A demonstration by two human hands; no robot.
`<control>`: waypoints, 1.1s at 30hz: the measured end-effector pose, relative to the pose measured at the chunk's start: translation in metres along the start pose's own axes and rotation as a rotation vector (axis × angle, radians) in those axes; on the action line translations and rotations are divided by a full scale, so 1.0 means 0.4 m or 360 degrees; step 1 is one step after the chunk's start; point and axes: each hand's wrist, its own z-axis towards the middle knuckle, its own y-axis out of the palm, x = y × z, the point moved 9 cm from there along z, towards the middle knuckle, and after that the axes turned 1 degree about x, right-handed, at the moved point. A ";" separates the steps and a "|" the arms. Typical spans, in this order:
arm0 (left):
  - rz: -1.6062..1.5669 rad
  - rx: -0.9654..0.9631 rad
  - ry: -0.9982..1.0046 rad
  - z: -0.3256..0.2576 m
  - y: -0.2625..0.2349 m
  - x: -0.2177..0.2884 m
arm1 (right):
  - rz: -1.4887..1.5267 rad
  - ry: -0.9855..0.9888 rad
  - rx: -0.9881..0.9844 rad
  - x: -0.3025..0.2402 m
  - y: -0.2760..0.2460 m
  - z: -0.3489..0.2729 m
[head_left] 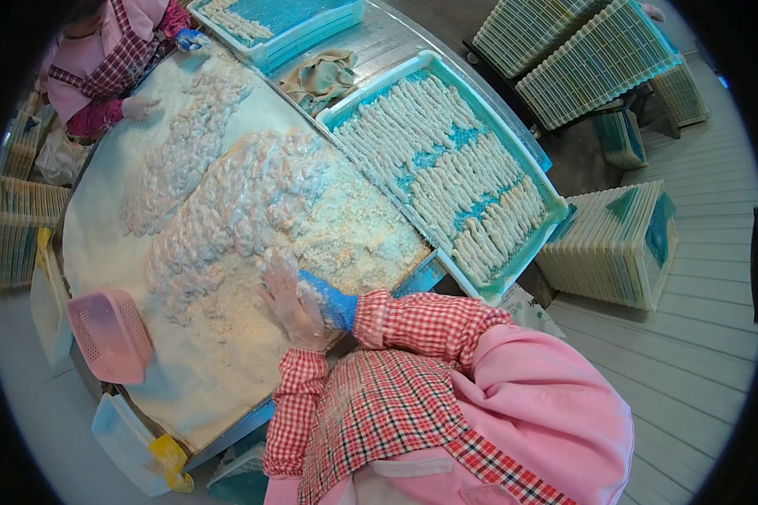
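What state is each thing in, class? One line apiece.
Teal rectangular plastic tray: partly filled
Pale coated strips: laid in rows
Glistening pale pieces: heaped
White powder: spread, partly clumped
Beige cloth: crumpled
Whitish plastic trays: stacked
Left hand: powdered, fingers extended
Right hand: blue-gloved, fingers unclear

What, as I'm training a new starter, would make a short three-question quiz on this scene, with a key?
1. Multiple choice: which colour shows at the wrist of the camera wearer's right hand? A yellow, B blue, C black.
2. True or false: in the picture, the pink perforated basket is left of the turquoise tray of coated strips.
3. Fill in: those strips are laid side by side in ____.

Key: 1 B; 2 true; 3 rows.
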 end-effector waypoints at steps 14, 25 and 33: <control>0.0058 0.0169 -0.0424 -0.079 -0.067 -0.172 | -0.0805 0.0393 0.0854 -0.806 -0.687 -0.079; 0.0351 -0.0050 -0.0491 -0.086 -0.054 -0.201 | -0.1315 0.0112 0.1251 -1.117 -1.256 -0.154; -0.0008 0.0162 -0.0848 -0.014 0.074 -0.237 | -0.1350 -0.0047 0.0464 -1.036 -1.142 -0.092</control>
